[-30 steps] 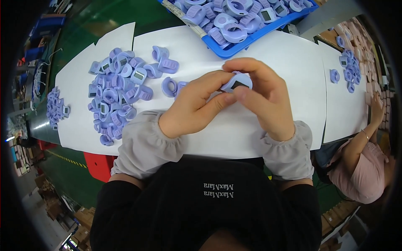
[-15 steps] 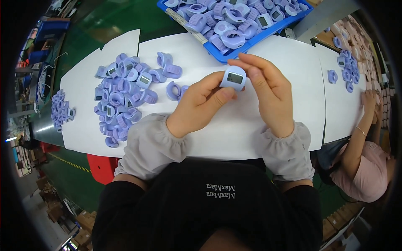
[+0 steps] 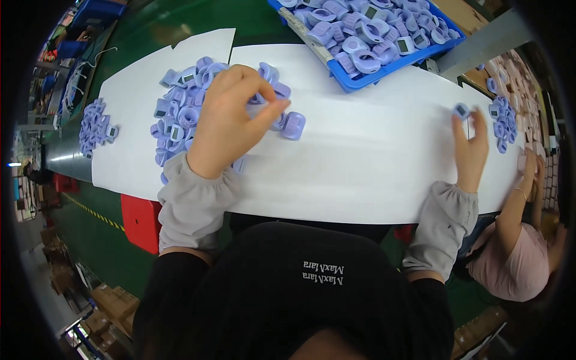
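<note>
My left hand (image 3: 228,120) hovers over the right side of a heap of lilac band-shaped devices (image 3: 180,108), several with small grey screens. Its fingers curl near a few loose devices, but blur hides whether they grip one. At the right of the white table, my right hand (image 3: 470,147) has a lilac device with a small dark screen (image 3: 461,111) at its thumb and fingertips, lifted above the surface. A single lilac device (image 3: 293,126) lies on the table just right of my left hand.
A blue crate (image 3: 354,84) full of the same devices stands at the far edge, beside a grey post (image 3: 480,45). Smaller groups lie at the far left (image 3: 96,129) and far right (image 3: 505,123). A co-worker's arm (image 3: 519,201) reaches in at the right. A red stool (image 3: 141,223) stands below the table.
Both hands have parted from the middle. The right hand has carried the screened device rightward, and the left hand has moved left over the heap. The whole view has shifted slightly.
</note>
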Available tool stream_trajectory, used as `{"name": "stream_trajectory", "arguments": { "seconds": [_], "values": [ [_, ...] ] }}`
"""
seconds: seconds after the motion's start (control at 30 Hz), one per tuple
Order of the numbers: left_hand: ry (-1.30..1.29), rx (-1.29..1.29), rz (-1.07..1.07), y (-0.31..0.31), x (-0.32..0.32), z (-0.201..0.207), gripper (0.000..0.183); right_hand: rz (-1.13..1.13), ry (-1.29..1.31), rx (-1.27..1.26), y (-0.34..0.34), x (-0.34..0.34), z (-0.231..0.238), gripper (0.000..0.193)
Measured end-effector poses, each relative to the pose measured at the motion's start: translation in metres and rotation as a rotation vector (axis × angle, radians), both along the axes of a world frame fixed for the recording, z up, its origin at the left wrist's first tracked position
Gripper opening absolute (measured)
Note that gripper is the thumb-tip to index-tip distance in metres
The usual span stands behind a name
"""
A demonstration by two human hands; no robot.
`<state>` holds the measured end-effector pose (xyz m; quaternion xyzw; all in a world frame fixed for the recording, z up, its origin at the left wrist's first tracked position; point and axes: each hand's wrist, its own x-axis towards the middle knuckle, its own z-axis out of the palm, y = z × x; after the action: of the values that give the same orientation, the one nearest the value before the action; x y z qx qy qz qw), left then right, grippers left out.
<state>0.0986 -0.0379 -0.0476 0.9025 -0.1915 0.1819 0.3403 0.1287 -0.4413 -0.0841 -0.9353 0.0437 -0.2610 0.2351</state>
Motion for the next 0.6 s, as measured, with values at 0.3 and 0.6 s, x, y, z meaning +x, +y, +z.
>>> {"name": "stream_trajectory", "arguments": {
  "seconds": [0.3,0.6],
  "values": [
    [-0.074,0.136,0.006,-0.033,-0.003,-0.02,0.014,0.535,0.425,0.038,0.121,-0.069,0.135,0.028],
    [0.267,-0.512,-0.175,-0.064,0.006,-0.02,0.019,0.395,0.755,-0.737,0.15,-0.105,0.172,0.019]
  ]
}}
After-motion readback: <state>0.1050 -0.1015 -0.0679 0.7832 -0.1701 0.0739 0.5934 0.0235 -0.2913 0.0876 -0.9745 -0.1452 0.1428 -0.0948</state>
